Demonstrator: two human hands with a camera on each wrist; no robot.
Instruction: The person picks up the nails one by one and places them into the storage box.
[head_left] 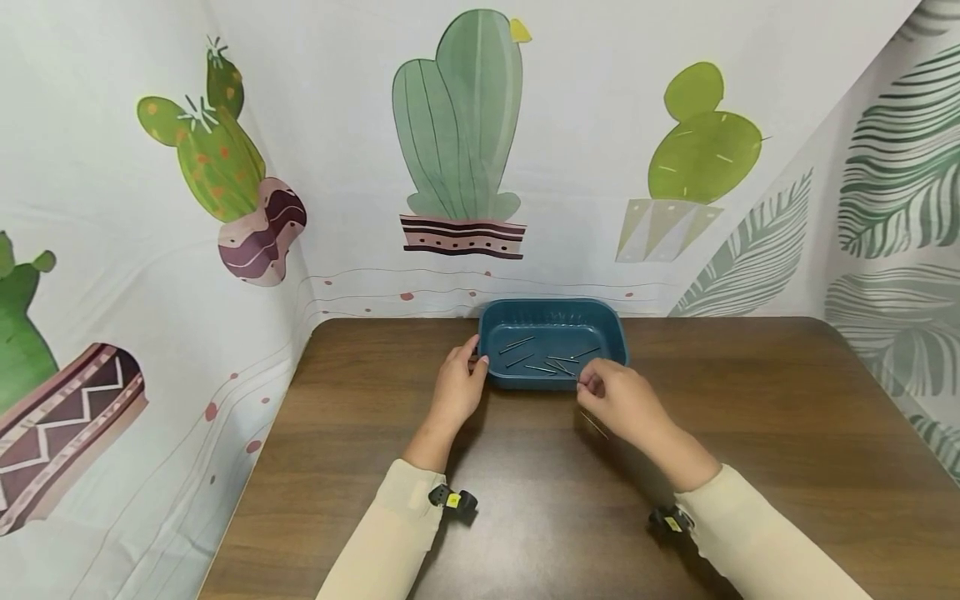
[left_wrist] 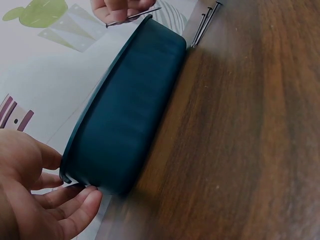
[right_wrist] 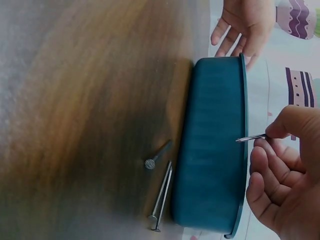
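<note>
A dark teal plastic tray point(head_left: 532, 384) stands at the far edge of the wooden table with several metal nails point(head_left: 520, 361) scattered on its bottom. My left hand point(head_left: 459, 382) rests at the tray's left end, its extended fingers touching the rim and corner. Over the front right part of the rim, my right hand point(head_left: 622, 398) pinches a single nail point(right_wrist: 250, 137) between thumb and fingertips. Below that hand, a few loose nails point(right_wrist: 159, 202) lie on the tabletop close to the tray's front wall; the hand mostly hides them in the head view.
The brown wooden table point(head_left: 525, 492) extends toward me and to both sides. Behind the tray hangs a white cloth point(head_left: 337, 167) printed with cacti and leaves. Each sleeve cuff carries a small black camera, one at the left wrist point(head_left: 453, 500) and one at the right.
</note>
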